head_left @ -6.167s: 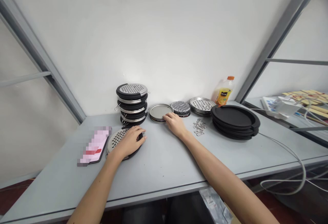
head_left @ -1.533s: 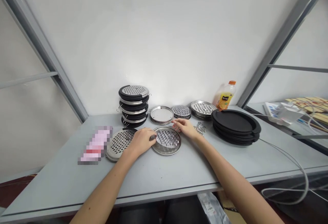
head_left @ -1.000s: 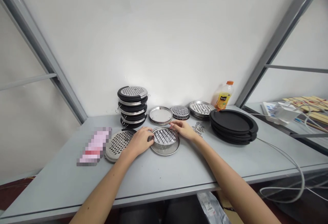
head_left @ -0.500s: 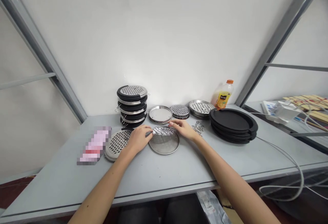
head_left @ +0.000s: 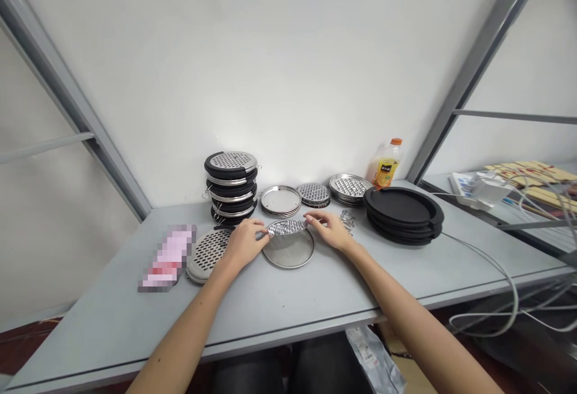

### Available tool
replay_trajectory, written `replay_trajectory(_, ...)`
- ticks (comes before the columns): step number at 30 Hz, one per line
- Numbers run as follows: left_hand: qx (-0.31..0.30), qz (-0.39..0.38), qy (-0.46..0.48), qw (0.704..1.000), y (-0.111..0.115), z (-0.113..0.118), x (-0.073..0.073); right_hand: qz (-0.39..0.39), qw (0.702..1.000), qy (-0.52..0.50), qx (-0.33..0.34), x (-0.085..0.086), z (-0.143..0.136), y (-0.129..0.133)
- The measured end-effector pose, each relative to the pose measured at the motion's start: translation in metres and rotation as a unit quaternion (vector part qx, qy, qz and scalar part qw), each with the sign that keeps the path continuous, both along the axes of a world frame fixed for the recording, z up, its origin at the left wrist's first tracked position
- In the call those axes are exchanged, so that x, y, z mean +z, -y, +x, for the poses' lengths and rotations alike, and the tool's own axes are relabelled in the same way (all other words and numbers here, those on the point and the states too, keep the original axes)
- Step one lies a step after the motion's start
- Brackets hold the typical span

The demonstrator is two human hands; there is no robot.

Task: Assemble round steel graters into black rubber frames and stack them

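Observation:
Between both hands is a round perforated metal disc [head_left: 287,227], probably a grater plate, held tilted over a flat round metal mesh disc [head_left: 289,253] on the table. My left hand [head_left: 246,244] pinches the grater plate at its left edge. On the opposite edge my right hand [head_left: 328,230] grips it with thumb and fingers. Left of the mesh disc lies a larger grater disc [head_left: 208,256], partly covered by my left hand. Beyond my hands sit a stack of shallow round metal pans [head_left: 280,199] and a stack of small grater plates [head_left: 314,193]. Small metal clips [head_left: 347,221] lie right of my right hand.
At the back left rises a stack of black-rimmed grater assemblies [head_left: 232,184]. Dimpled metal discs [head_left: 350,187], black plastic rings [head_left: 403,214] and an orange juice bottle [head_left: 387,166] stand to the right. A pixelated pink item [head_left: 167,259] lies left. White cables [head_left: 496,262] hang over the table's right edge.
The grater plate has changed its tilt above the mesh disc, and its dimpled face looks narrower. Both hands still hold its edges. The camera view has shifted slightly.

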State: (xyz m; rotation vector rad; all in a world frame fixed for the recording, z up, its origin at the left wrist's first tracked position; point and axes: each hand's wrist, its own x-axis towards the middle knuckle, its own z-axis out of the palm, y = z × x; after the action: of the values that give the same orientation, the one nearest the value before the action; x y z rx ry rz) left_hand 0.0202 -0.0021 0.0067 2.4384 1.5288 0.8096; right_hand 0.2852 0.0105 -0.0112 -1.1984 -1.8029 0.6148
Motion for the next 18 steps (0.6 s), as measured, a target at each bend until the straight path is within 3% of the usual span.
replay_trajectory(10, 0.012, -0.009, 0.079, 0.997, -0.006, -0.004, 0.001, -0.055, 0.996, -0.066, 0.03, 0.002, -0.004, -0.001)
replay_trajectory(18, -0.088, -0.036, 0.041, 0.995, 0.004, 0.003, 0.006, -0.19, 0.959, -0.208, 0.013, -0.004, 0.001, -0.012)
